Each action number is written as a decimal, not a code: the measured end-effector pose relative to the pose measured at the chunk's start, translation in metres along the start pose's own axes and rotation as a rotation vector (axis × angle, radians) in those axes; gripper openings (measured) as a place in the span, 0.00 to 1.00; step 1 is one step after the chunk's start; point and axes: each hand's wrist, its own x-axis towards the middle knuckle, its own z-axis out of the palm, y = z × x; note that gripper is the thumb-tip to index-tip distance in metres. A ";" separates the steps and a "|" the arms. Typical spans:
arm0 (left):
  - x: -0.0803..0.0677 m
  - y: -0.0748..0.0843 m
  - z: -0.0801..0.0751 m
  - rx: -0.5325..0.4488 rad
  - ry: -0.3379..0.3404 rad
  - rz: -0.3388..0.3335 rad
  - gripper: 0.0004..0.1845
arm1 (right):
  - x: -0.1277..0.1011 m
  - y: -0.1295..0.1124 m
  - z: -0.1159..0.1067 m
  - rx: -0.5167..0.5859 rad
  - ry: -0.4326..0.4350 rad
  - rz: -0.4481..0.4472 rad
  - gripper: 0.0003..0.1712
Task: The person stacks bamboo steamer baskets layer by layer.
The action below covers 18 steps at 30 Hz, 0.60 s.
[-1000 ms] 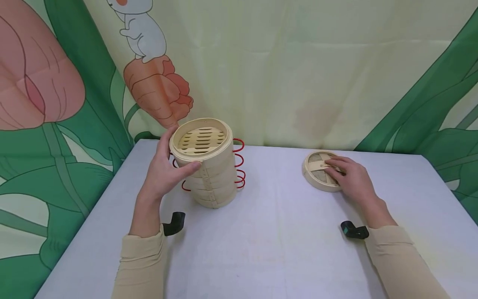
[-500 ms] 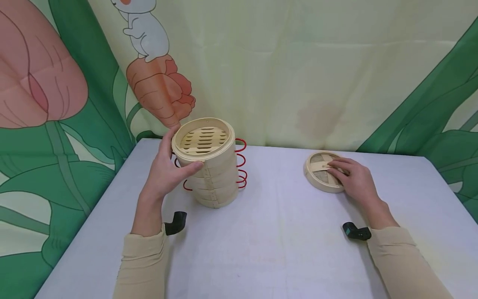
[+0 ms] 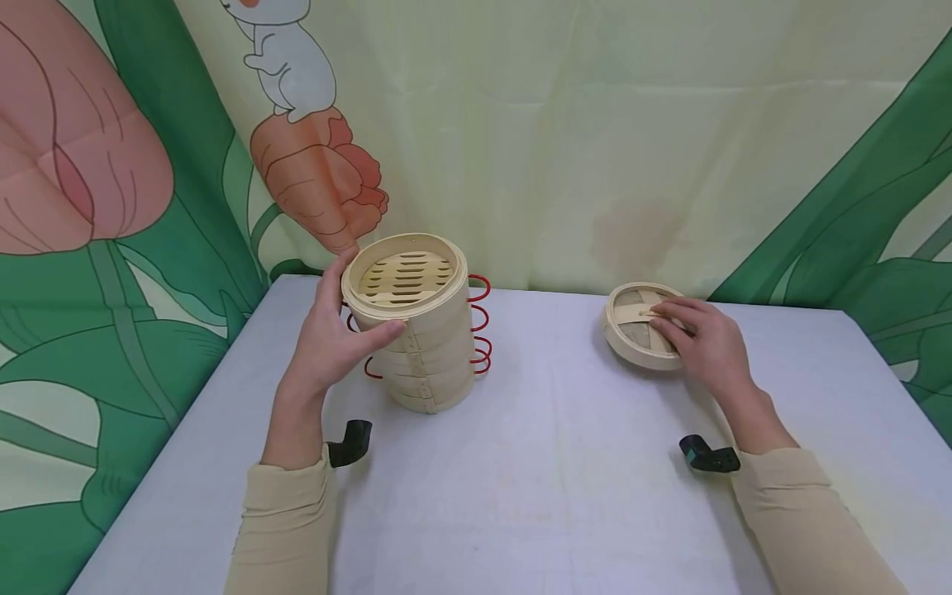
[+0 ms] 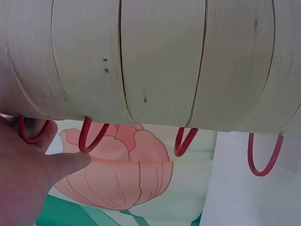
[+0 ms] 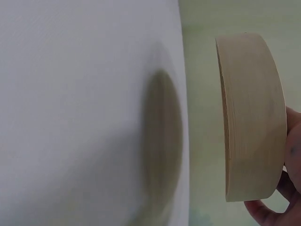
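Note:
A tall stack of bamboo steamer baskets [image 3: 420, 355] stands upright on the table, its slatted top tier uncovered. Red loop handles [image 4: 265, 155] stick out along its sides. My left hand [image 3: 327, 339] grips the stack at its upper left, thumb across the front and fingers round the back, partly hidden. Over at the right, my right hand [image 3: 706, 343] pinches the strap in the middle of the round bamboo steamer lid [image 3: 632, 312]. In the right wrist view the lid [image 5: 251, 117] hangs clear of the table, with its shadow below it.
A white cloth covers the table [image 3: 521, 479]. Behind it hangs a printed curtain [image 3: 535, 165] with a rabbit, a carrot and leaves, close to the table's far edge. Dark wrist-camera mounts [image 3: 349, 444] jut inward from both sleeves.
The lid has risen off the table in my right hand, moving slightly up and away. My left hand and the steamer stack have stayed in place.

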 end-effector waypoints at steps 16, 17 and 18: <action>0.000 -0.001 0.000 0.005 -0.007 0.011 0.57 | 0.012 -0.063 -0.016 0.048 0.060 -0.037 0.14; 0.000 -0.001 0.000 0.008 -0.007 0.009 0.57 | 0.012 -0.067 -0.017 0.052 0.068 -0.047 0.13; 0.000 -0.001 0.000 0.009 -0.008 0.006 0.57 | 0.013 -0.071 -0.017 0.057 0.076 -0.058 0.13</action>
